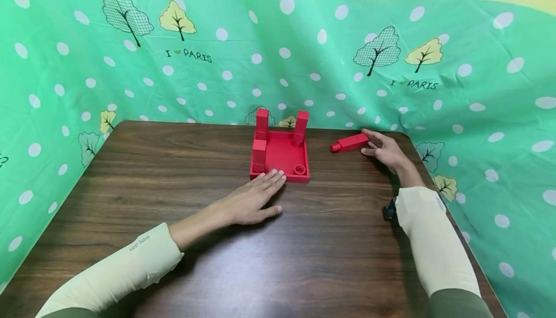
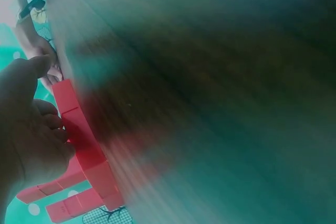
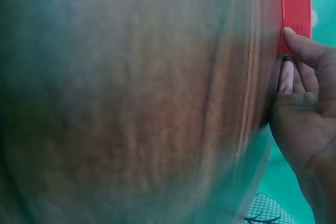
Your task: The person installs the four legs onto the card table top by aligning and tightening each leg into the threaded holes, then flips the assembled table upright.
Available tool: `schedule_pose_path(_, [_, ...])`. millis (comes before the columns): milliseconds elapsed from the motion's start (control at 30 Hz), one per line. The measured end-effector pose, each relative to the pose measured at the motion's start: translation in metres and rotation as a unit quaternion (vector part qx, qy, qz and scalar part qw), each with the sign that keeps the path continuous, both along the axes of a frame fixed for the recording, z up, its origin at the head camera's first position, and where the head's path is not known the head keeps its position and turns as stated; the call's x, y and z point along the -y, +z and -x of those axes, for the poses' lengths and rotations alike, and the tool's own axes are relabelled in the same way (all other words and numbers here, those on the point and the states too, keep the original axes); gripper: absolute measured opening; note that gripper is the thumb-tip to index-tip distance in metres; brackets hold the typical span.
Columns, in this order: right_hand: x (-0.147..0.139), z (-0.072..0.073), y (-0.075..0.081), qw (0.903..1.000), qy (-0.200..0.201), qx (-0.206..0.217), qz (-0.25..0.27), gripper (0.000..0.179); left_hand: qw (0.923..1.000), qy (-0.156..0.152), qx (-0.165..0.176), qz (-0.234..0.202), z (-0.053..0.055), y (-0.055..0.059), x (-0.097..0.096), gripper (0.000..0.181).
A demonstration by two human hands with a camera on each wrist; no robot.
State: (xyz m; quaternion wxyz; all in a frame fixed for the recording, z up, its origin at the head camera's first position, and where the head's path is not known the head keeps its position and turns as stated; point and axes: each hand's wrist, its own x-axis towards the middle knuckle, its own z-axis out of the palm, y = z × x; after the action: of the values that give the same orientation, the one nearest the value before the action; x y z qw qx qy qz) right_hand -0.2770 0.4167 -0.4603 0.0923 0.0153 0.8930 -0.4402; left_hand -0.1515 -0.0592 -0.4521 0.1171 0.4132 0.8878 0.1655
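Note:
A red square base (image 1: 284, 150) with a raised rim lies on the table, square red legs (image 1: 301, 124) upright at three corners. Its near right corner shows a round threaded socket (image 1: 299, 169). My left hand (image 1: 254, 200) rests with straight fingers at the base's near edge, beside the near left leg (image 1: 259, 154). To the right, a loose red leg (image 1: 353, 142) lies on its side, its threaded end pointing left. My right hand (image 1: 385, 151) pinches its plain right end between thumb and fingers; the right wrist view shows the thumb (image 3: 302, 45) against the leg.
The dark wood table (image 1: 173, 173) has its back edge just behind the base and loose leg. A green dotted curtain (image 1: 282, 57) hangs behind and along both sides. A small black device (image 1: 389, 210) sits at my right wrist.

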Motion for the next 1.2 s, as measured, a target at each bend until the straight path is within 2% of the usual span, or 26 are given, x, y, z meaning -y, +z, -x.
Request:
schedule_pose_path(267, [0.001,-0.001,-0.004,0.9992,-0.039,-0.012,-0.007,0.067,0.9993,-0.006,-0.032,0.019,0.004,0.002,-0.007,0.084])
schedule_pose_path(467, [-0.002,-0.002,-0.007,0.9988,-0.046,-0.017,0.000,0.062,0.9989,-0.010,-0.029,0.036,0.007,0.002,-0.012,0.083])
schedule_pose_path(667, [-0.007,-0.002,-0.007,0.9971,-0.034,-0.030,0.061,0.058,0.9981,-0.006,-0.022,0.056,0.007,0.007,-0.015,0.087])
schedule_pose_path(833, [-0.009,-0.003,-0.007,0.9903,-0.050,-0.035,0.125,0.049,0.9966,-0.009,-0.006,0.081,0.009,0.015,-0.018,0.089])
schedule_pose_path(933, [-0.007,-0.006,-0.003,0.9794,-0.067,-0.035,0.187,0.048,0.9966,-0.007,0.013,0.081,0.010,0.017,-0.019,0.090])
schedule_pose_path(1033, [-0.001,-0.009,0.003,0.9614,-0.077,-0.042,0.261,0.048,0.9967,-0.004,0.028,0.076,0.011,0.018,-0.018,0.094])
schedule_pose_path(1133, [0.006,-0.010,0.008,0.9376,-0.081,-0.051,0.334,0.043,0.9965,-0.001,0.034,0.076,0.011,0.018,-0.017,0.096])
schedule_pose_path(1200, [0.010,-0.010,0.010,0.9182,-0.089,-0.054,0.382,0.041,0.9963,0.000,0.037,0.078,0.012,0.018,-0.017,0.096])
